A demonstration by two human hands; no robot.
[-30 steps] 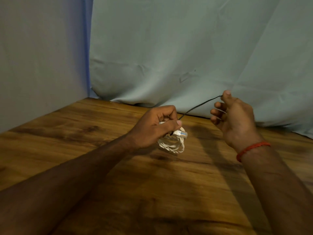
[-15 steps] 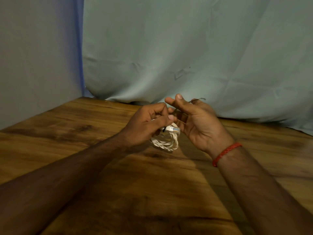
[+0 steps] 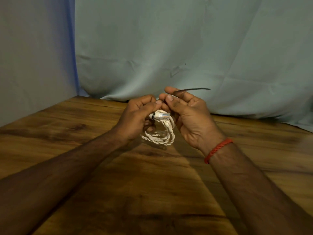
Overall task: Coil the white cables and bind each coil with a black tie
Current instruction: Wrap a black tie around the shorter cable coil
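Note:
A small coil of white twisted cable (image 3: 160,135) hangs above the wooden table (image 3: 84,133). My left hand (image 3: 137,116) grips the top of the coil, thumb pressing beside the clear plug (image 3: 162,115). A black tie (image 3: 191,90) is looped round the bundle just left of the plug. Its free end sticks out to the right past my right hand (image 3: 188,114). That hand pinches the tie between thumb and forefinger, right beside my left hand's fingertips.
Pale grey-green cloth (image 3: 186,48) hangs behind the table and drapes onto its far edge. A grey wall panel (image 3: 33,56) closes the left side. A red thread band (image 3: 217,150) circles my right wrist.
My right hand came back in from the right, where it had held the tie stretched out, and now pinches the tie close to the coil. My left hand stays on the coil.

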